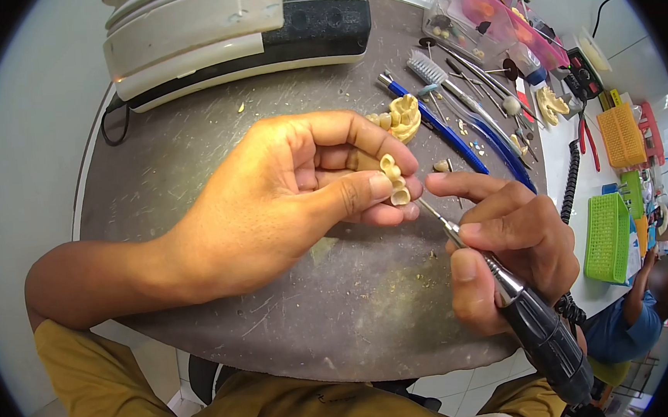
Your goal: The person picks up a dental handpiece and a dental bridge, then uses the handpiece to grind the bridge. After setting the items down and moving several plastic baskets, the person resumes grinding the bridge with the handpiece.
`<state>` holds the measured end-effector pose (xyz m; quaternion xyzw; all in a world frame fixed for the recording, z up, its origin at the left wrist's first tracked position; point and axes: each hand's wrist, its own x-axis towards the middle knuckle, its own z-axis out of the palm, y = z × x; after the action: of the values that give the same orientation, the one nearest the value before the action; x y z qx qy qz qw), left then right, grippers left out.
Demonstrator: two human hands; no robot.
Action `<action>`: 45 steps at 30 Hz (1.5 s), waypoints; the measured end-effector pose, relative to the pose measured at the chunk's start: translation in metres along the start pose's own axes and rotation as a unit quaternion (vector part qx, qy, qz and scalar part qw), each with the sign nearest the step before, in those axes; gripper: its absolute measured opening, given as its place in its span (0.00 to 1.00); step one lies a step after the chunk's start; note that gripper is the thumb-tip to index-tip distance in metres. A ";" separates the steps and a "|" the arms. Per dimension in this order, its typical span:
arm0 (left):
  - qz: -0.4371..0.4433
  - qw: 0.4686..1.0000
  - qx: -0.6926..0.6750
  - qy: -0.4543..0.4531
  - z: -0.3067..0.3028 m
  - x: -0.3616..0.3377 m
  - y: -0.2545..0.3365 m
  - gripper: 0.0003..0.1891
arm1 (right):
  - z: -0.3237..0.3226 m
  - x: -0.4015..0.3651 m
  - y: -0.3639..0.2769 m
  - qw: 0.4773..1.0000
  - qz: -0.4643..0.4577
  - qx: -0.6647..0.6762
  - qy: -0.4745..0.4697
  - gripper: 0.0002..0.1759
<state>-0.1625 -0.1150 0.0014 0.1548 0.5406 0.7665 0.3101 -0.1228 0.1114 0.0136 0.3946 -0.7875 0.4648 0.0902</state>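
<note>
Between thumb and fingers, my left hand (293,180) pinches a small cream dental bridge (396,181), its hollow undersides turned toward me. My right hand (514,235) grips a black and silver rotary handpiece (522,296) like a pen. The thin bur (429,208) at its front points up and left, its tip close to the lower end of the bridge. Behind my left fingers lies a cream plaster tooth model (404,118), partly hidden. A small loose crown (442,166) rests on the bench just beyond my right index finger.
A white and black machine (322,31) stands at the back left. Toothbrushes (449,84), a blue pen-like tool (445,131) and several burs lie at the right. Beyond are a pink tray (547,46), a green basket (605,236) and a coiled cord (568,184). Another person (635,311) sits far right.
</note>
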 end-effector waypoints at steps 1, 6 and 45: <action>0.001 1.000 0.000 0.001 -0.001 0.000 0.000 0.10 | 0.000 0.000 0.000 1.000 -0.001 0.000 -0.001 0.12; -0.003 1.000 0.015 -0.001 0.000 0.000 0.001 0.10 | 0.002 -0.001 -0.001 0.999 0.010 -0.026 0.017 0.12; -0.039 0.999 0.009 -0.008 0.001 -0.001 0.004 0.10 | 0.009 -0.001 0.002 1.000 -0.003 -0.012 0.029 0.14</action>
<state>-0.1624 -0.1163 0.0055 0.1425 0.5509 0.7476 0.3425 -0.1218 0.1051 0.0069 0.3823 -0.7890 0.4661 0.1186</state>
